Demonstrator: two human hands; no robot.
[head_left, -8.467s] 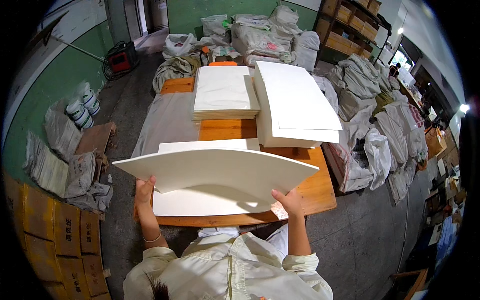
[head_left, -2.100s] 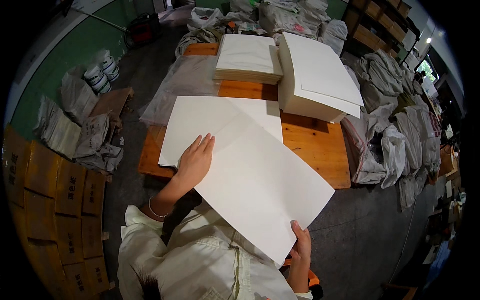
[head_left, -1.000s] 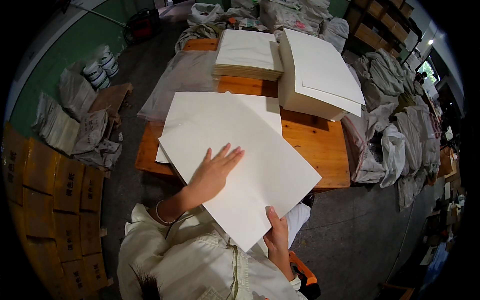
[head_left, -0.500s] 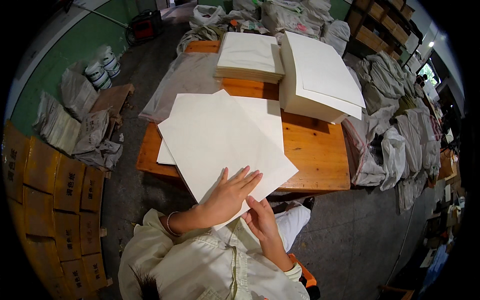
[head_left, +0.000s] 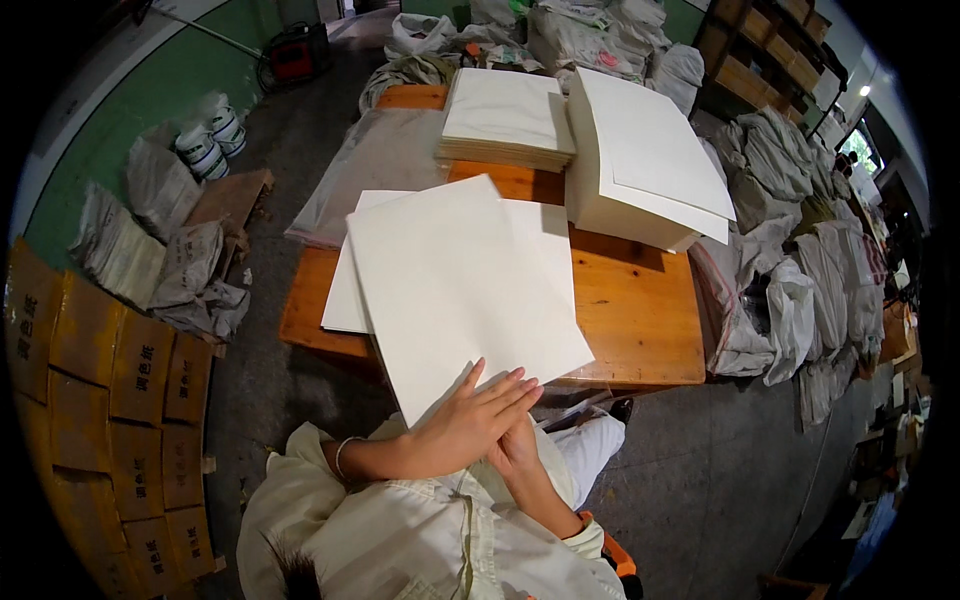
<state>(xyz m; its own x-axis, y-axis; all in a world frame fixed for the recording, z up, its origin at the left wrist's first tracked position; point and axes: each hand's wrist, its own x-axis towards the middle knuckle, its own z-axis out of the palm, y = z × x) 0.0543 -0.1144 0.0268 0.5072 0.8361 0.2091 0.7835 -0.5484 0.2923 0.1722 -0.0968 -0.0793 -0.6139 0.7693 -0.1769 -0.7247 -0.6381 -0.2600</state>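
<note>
White sheet (head_left: 455, 280) on table — near corner under left hand (head_left: 470, 420)

left hand (head_left: 470, 425): flat, palm down, fingers spread and pointing up-right
right hand (head_left: 518, 450): tucked under the left one, mostly hidden, grip looks loose
forearms: both angle inward from the lower edge

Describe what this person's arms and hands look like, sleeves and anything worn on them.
Both hands are bare, without gloves. The left hand has a thin pale bracelet at the wrist. The right hand shows a cream cuff at the forearm. Loose cream-coloured sleeves match the top.
</note>
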